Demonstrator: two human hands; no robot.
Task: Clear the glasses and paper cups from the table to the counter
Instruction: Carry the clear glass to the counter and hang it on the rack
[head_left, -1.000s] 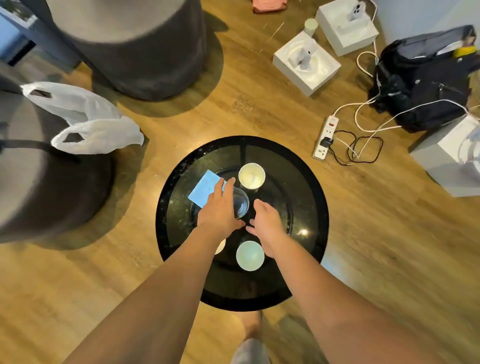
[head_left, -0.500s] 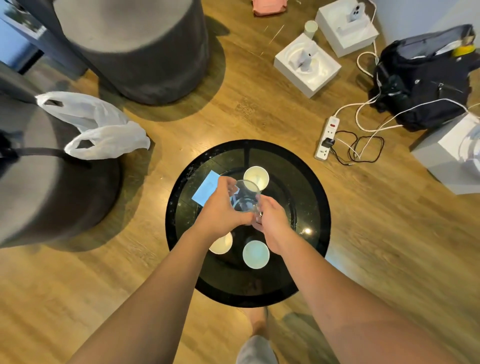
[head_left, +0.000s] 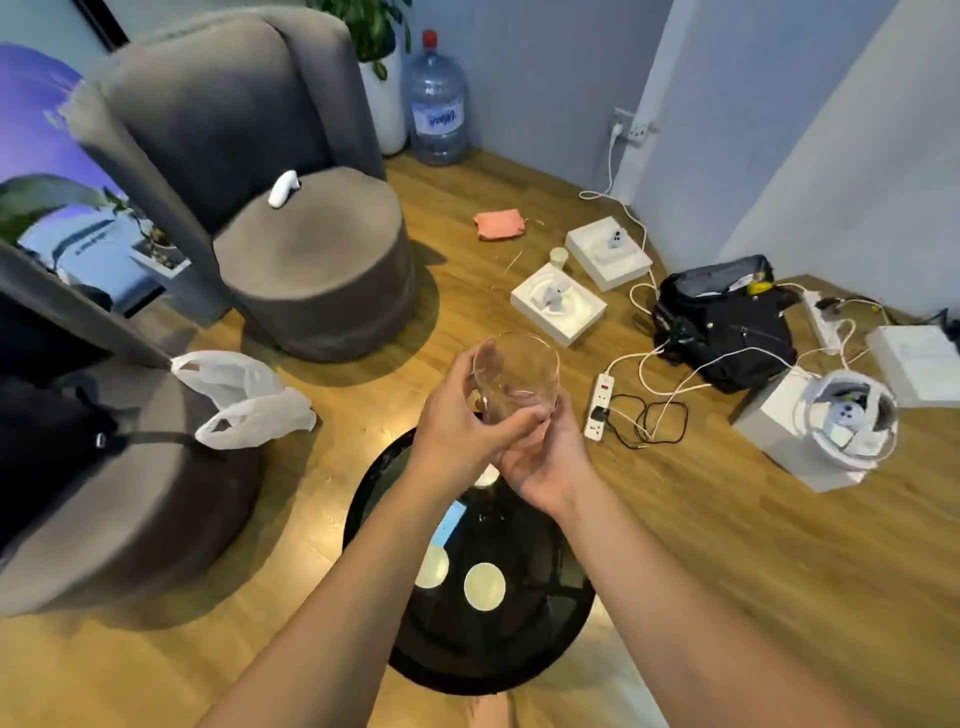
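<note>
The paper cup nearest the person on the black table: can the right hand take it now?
Probably not yet. The right hand and left hand both hold the glass above the table. The paper cup itself stands uncovered, so a freed hand could reach it.

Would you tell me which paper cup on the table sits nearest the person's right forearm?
The paper cup on the right of the near pair; the neighbour cup lies further left, and the far cup is mostly hidden behind the hands.
</note>
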